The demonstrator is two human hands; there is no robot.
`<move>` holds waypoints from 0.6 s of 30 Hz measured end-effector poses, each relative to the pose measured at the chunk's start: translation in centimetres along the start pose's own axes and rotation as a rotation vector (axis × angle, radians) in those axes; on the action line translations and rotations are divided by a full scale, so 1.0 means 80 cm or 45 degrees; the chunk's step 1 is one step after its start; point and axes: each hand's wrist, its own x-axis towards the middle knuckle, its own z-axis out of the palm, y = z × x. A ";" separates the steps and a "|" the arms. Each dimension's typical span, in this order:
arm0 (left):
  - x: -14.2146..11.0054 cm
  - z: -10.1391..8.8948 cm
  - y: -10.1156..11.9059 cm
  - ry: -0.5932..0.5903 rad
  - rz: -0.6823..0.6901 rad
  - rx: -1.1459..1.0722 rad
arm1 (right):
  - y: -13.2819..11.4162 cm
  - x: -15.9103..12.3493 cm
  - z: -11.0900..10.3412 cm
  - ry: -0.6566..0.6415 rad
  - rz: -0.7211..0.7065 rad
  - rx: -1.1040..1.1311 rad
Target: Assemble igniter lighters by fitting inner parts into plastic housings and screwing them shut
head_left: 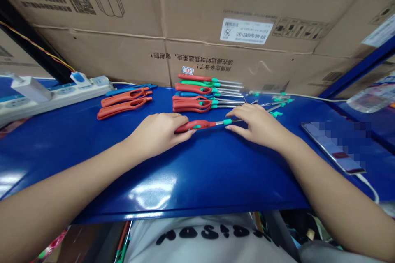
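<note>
My left hand (pixel 160 133) is closed around the red handle of a long lighter-like tool (pixel 200 125) lying on the blue table (pixel 191 172). My right hand (pixel 257 125) pinches the tool's metal rod just past its teal collar. Right behind my hands lies a stack of finished tools (pixel 197 94) with red, green and blue handles and metal rods pointing right. Loose metal rods with teal collars (pixel 279 104) lie behind my right hand.
A pile of bare red and blue handles (pixel 125 100) lies at the back left. A white power strip (pixel 52 94) runs along the left. A phone (pixel 333 146) with a cable lies at right. Cardboard boxes (pixel 197 20) wall the back.
</note>
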 end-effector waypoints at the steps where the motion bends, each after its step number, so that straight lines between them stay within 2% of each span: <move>1: 0.001 0.000 -0.002 0.004 -0.004 -0.015 | 0.004 0.000 0.000 -0.012 -0.013 0.001; 5: 0.002 0.001 -0.004 -0.002 0.012 -0.060 | 0.004 0.002 0.000 -0.027 -0.131 0.102; 9: -0.001 0.004 -0.001 0.030 0.097 -0.097 | -0.013 0.003 0.004 0.010 -0.263 0.156; 13: -0.005 0.011 0.003 0.059 0.166 -0.130 | -0.033 0.000 0.012 0.078 -0.368 0.037; 18: -0.004 0.014 0.000 0.090 0.245 -0.278 | -0.042 -0.003 0.017 0.255 -0.412 -0.080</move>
